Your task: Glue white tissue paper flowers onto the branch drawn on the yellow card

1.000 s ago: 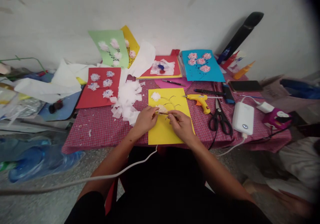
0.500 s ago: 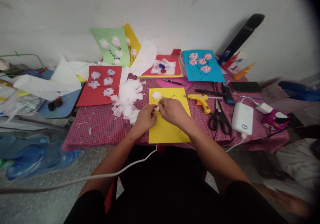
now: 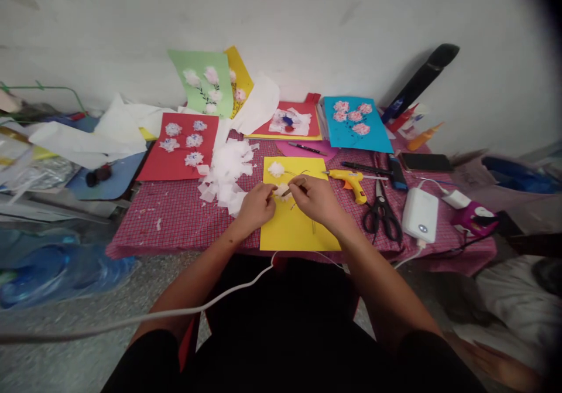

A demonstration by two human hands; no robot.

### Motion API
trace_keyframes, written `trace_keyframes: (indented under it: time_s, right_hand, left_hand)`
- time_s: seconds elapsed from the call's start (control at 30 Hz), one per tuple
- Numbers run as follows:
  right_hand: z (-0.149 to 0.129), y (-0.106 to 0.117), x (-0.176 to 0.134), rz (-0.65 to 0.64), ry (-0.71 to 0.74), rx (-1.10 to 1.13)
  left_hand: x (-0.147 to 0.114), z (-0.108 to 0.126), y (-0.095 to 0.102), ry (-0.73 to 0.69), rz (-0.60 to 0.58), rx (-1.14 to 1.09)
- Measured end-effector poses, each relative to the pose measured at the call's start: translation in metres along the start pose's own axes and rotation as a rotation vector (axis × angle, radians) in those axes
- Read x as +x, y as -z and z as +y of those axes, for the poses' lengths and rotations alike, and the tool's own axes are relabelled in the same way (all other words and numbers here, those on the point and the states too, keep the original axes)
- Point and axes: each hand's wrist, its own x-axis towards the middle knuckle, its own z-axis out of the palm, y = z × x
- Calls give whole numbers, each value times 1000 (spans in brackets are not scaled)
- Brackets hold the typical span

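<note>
A yellow sheet (image 3: pixel 287 232) lies on the cloth, with thin stem lines drawn on it. A white paper flower (image 3: pixel 276 169) sits near its top left, and a second clump of white paper (image 3: pixel 281 190) lies lower, between my hands. My left hand (image 3: pixel 258 207) has its fingers closed at the left edge of that clump; whether paper is pinched in them is hidden. My right hand (image 3: pixel 314 198) is closed on a thin, dark, stick-like thing (image 3: pixel 287 192), whose tip is at the clump. Loose white paper squares (image 3: pixel 228 170) are heaped left of the sheet.
Right of the sheet lie a yellow glue gun (image 3: pixel 349 182), black scissors (image 3: pixel 381 214) and a white power bank (image 3: pixel 420 214). Finished flower cards on red (image 3: pixel 180 167), green (image 3: pixel 199 68) and blue (image 3: pixel 360 138) stand behind. A white cable (image 3: pixel 206 306) crosses before me.
My right hand has shifted slightly right and down, uncovering the second white clump and the dark stick-like thing. My left hand stays nearly in place. The view has tilted a little.
</note>
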Motion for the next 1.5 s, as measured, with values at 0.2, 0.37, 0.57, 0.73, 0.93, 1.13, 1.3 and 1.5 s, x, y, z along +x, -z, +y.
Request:
trace_keyframes:
  time_s: [0.2,0.37,0.57,0.73,0.93,1.13,1.3,1.5]
  right_hand:
    - [6,3,-13,118,11,119]
    - [23,13,-50,254,-158,316]
    - [49,8,-110,378,-304,484]
    - [57,4,-134,330,-254,304]
    - [64,5,-122,243,-98,56]
    - [78,-3,-105,187,-88,-118]
    - [82,-6,-109,265,-109,-60]
    - [62,-2,-107,317,-197,219]
  left_hand:
    - [-1,-3,-1,4,-4,-1]
    - [-1,-1,6,-33,-63,-3]
    - [5,5,12,-151,-105,130]
    - [4,0,11,-227,-120,166]
    - [-4,-5,16,-193,-52,162]
    - [-4,-1,14,-237,-144,216]
    - [-7,-3,13,-243,-141,182]
    - [-9,-4,12,-249,-132,144]
